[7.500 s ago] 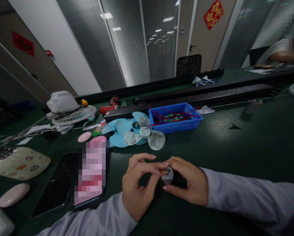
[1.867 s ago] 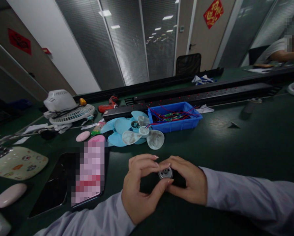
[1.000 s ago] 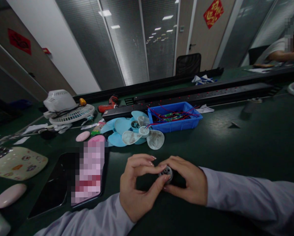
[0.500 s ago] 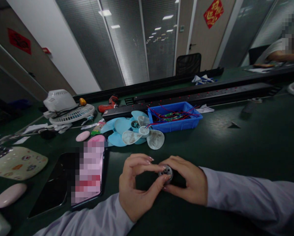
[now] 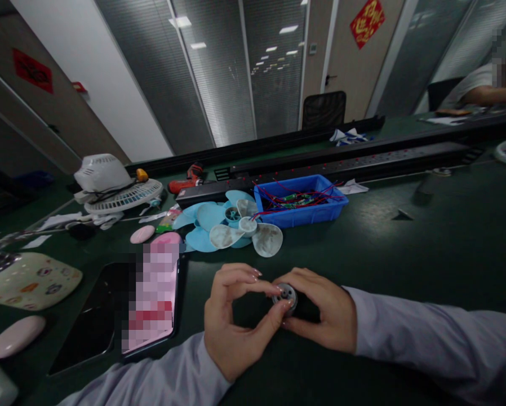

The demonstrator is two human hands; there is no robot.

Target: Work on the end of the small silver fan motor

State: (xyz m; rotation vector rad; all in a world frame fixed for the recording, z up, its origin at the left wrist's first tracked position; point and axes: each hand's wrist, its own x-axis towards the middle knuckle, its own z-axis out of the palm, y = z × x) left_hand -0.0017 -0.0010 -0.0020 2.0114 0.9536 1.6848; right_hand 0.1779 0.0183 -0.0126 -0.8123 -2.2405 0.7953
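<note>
Near the front edge of the dark green tabletop [image 5: 426, 242], low in the middle of the view: right hand [image 5: 323, 310] and left hand [image 5: 231, 324] meeting over a small metal motor [image 5: 285, 294]. Sits just above the tabletop, round silver end face turned up and toward the camera, dark body hidden behind the right palm.

Right grip: clenched round the motor body from the side and behind, fingers wrapped under it. Left grip: pinching the rim of the end face, thumb and forefinger fingertips [image 5: 283, 305] touching the metal, the other fingers curled clear.

Looks like close handling of the motor's end face, steadied by the right and worked by the left; cannot tell whether anything small is caught between the fingertips.

By judgement, calls next for a firm, unmoving right grip and a light, exact touch from the left on the face, with the motor kept low over the tabletop so nothing small drops far.

Farther back, well apart: pale blue fan blades [image 5: 213, 217], just beside a blue tray [image 5: 299, 219] of red wires. To the left, a phone [image 5: 109, 316] lying flat. Beyond, a white fan housing [image 5: 105, 175] and a red screwdriver [image 5: 187, 181].
</note>
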